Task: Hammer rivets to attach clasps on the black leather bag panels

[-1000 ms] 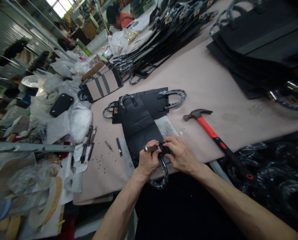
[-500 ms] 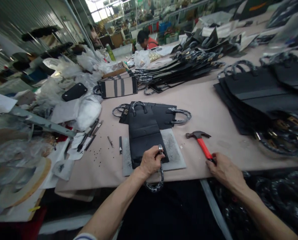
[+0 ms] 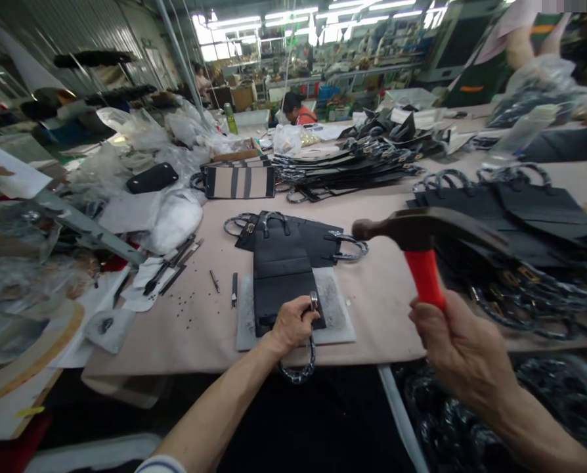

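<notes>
The left hand [image 3: 293, 322] pinches a metal tool [image 3: 314, 301] against the black bag panel [image 3: 283, 284] beneath it, while the right hand [image 3: 463, 345] grips a hammer [image 3: 422, 263] held aloft. Beyond the left hand, the far handle [image 3: 275, 215] looks attached; work at the near handle [image 3: 297, 378], just below that hand, appears unfinished.

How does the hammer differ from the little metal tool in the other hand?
Color: the hammer has a dark head and a red grip; the metal tool is shiny silver where it shows.
Size: the hammer looks much bigger; only the metal tool's top end shows.
Pose: the hammer is raised off the table, while the metal tool stands roughly upright at the black bag.
Both are gripped in hands: right and left.
</notes>
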`<state>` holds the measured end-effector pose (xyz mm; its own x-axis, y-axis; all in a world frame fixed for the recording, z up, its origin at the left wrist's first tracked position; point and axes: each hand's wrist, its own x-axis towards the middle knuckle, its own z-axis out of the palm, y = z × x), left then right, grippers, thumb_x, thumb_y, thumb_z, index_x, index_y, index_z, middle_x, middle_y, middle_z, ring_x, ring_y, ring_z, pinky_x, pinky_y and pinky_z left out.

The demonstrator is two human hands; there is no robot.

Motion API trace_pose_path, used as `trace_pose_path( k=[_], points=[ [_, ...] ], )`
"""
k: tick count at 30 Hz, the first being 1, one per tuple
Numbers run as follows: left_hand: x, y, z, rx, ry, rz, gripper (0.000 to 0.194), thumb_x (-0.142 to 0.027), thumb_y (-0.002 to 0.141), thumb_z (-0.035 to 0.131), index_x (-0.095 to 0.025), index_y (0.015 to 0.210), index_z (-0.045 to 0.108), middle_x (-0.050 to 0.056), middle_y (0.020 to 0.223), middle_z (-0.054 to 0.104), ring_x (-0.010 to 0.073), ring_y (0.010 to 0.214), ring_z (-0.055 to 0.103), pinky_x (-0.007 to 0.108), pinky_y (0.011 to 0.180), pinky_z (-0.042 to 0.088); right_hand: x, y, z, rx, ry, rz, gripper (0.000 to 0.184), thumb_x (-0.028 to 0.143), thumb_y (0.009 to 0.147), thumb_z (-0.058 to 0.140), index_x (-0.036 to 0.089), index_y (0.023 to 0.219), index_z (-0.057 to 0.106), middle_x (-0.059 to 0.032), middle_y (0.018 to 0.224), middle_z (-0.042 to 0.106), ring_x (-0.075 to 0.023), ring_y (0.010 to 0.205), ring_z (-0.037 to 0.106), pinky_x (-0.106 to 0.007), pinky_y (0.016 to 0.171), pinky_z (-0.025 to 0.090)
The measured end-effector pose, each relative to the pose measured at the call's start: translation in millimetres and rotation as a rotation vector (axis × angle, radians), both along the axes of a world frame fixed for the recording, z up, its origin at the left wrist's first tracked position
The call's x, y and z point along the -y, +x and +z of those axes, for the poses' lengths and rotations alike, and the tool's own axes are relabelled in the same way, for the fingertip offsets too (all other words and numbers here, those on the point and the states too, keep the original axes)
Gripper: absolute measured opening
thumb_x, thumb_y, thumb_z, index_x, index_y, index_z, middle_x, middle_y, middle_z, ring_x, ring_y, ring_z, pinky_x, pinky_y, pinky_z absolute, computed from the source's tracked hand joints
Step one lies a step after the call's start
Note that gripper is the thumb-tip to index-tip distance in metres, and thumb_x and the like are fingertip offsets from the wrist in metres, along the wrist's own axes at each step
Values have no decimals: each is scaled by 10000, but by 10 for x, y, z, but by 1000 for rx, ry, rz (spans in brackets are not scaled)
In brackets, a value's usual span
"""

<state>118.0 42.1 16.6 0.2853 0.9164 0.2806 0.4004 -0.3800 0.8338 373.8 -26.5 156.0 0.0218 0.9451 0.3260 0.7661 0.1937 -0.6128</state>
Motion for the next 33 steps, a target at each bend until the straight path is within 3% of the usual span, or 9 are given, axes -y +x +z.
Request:
trace_pose_path(
  k=[2,5,8,11,16,21,26,29,33],
  points=[
    [0,1,-2,-40,0,0,152,-71,820,664,-186,915,690,37,943,741,198,890,707,312,890,566,-21,-45,110,193,91,137,431,571,1039,351,257,781,493,3,503,492,-168,396,439,-324,445,251],
    [-1,0,-17,-85,-3,-2,149,-73,825,667,-187,918,693,28,895,730,190,842,694,300,850,561,-29,-82,283,349,56,277,453,559,1046,340,264,719,445,17,455,455,-153,338,335,-348,453,134],
    [-3,-3,-33,-55,20,-6,156,-73,831,667,-184,936,696,37,941,734,192,887,699,298,868,551,34,-121,473,241,158,96,386,529,1051,382,268,784,485,11,516,486,-153,382,394,-327,453,221],
    [-3,-9,-32,-49,20,-13,133,-80,837,670,-182,919,691,38,939,730,192,885,697,296,858,547,108,-144,448,118,273,-80,345,490,1052,391,270,810,502,-20,567,530,-179,449,477,-327,484,303],
    [14,-16,-4,-88,1,-19,136,-89,853,664,-191,941,685,27,919,722,182,852,687,288,838,545,75,43,64,346,-5,203,376,545,1004,430,266,757,484,14,479,489,-162,358,350,-332,464,145],
    [13,-10,11,-61,15,-35,129,-76,845,668,-192,898,680,33,951,726,194,903,698,300,872,555,-91,295,-326,153,-255,-28,438,628,948,374,260,720,440,14,504,470,-176,436,419,-313,483,272],
    [18,-12,35,-65,-4,-44,131,-72,837,681,-196,876,669,34,947,720,199,921,694,305,889,562,-222,551,-1145,-90,-651,-151,428,603,903,339,256,687,467,-23,536,515,-201,470,482,-329,469,377],
    [28,-14,65,-66,-2,-48,121,-76,843,680,-193,853,653,34,929,708,198,896,682,307,873,561,-248,636,-1472,149,-566,-221,384,525,944,360,245,726,505,-70,590,564,-244,521,534,-366,507,406],
    [29,-10,85,-105,-33,-55,112,-88,860,673,-196,849,644,37,932,702,199,908,677,313,883,567,-336,354,-1493,436,-89,-129,370,450,982,423,154,1070,626,-232,1071,652,-363,875,644,-490,705,518]
  ],
)
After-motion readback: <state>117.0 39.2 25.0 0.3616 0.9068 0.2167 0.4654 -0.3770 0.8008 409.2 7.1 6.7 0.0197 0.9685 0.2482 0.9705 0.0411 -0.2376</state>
